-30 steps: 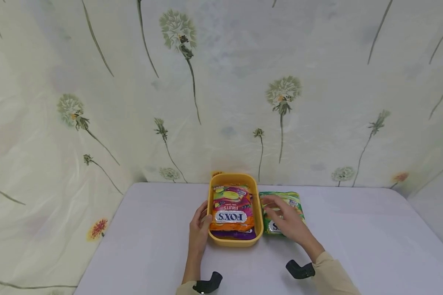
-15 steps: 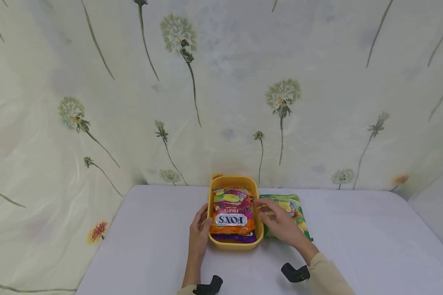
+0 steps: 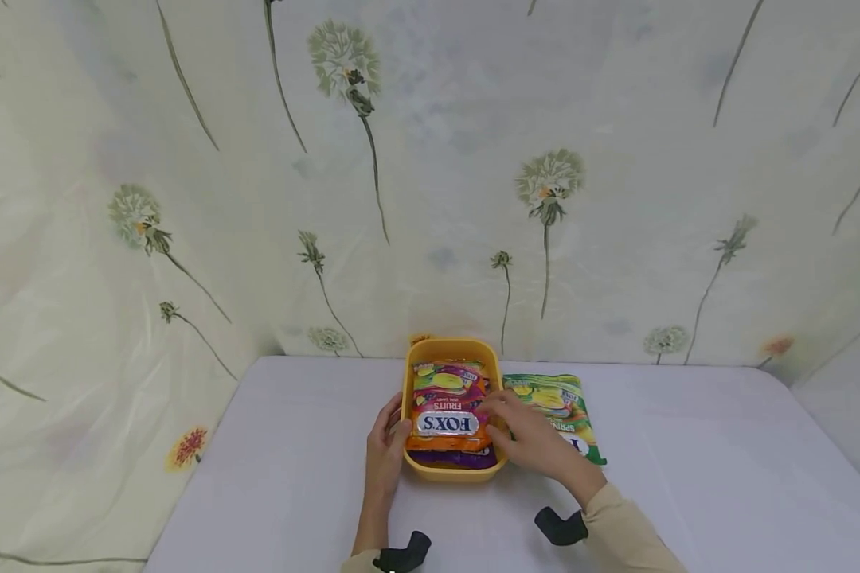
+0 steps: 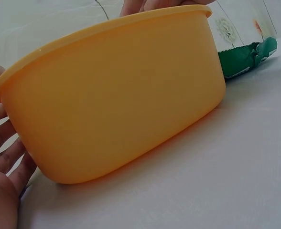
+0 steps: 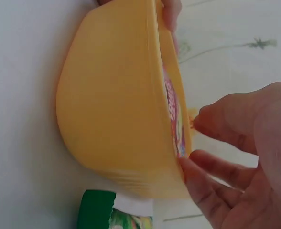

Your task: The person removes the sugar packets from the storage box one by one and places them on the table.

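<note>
Two candy packets (image 3: pixel 444 398) lie stacked in the yellow tub (image 3: pixel 451 476), gripped at its side by the left hand (image 3: pixel 385 447), while the right hand (image 3: pixel 533 438), fingers apart, reaches in, apparently to settle them, likely needing a light press next, a green packet (image 3: pixel 572 404) just beside on the worktop (image 3: pixel 294 469).

1. Bin (image 3: pixel 447 476): stood accessible from above, down to red bag (image 3: pixel 446 398).
2. Left hand (image 3: pixel 385 450): held the left side, barring it.
3. Right hand (image 3: pixel 533 440): reached across the right rim.
4. Green bag (image 3: pixel 555 396): lay just beside, blocking the low right approach.
5. Table (image 3: pixel 294 454): gave passage left of left hand, right of green bag.
</note>
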Tool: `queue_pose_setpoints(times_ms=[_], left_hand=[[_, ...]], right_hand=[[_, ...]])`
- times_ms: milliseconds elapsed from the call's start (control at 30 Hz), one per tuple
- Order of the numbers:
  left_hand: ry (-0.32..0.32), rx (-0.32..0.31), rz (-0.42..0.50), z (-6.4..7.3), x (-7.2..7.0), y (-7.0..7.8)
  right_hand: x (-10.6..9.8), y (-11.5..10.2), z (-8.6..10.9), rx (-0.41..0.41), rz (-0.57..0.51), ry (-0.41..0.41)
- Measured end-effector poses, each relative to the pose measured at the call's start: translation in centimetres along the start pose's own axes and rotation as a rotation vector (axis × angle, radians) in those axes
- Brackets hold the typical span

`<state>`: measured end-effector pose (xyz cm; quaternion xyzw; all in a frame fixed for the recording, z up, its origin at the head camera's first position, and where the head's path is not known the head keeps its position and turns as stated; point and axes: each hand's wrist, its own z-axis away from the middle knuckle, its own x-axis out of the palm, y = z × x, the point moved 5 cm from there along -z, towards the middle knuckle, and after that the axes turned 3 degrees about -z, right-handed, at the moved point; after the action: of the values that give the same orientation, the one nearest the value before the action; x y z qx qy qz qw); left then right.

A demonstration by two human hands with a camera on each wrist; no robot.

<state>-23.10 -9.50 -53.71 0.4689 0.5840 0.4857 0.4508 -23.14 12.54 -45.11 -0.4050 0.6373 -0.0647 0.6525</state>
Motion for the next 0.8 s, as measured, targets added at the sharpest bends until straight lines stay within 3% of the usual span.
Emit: queue_pose_setpoints(times_ms=[333,500,800], left_hand=[[0.004,0.010,0.011,0.2,0.1,0.1],[0.005,0.027,0.002,0.1,0.2,0.1],[0.010,-0.003,-0.004,0.2,0.2,-0.1]], right_hand=[[0.6,-1.3,-0.7,0.079,0.098,-0.015],[0.7,-1.8,-0.7,0.068,0.139,-0.017],[0.7,-2.3,-1.2,0.153,0.210,0.018]])
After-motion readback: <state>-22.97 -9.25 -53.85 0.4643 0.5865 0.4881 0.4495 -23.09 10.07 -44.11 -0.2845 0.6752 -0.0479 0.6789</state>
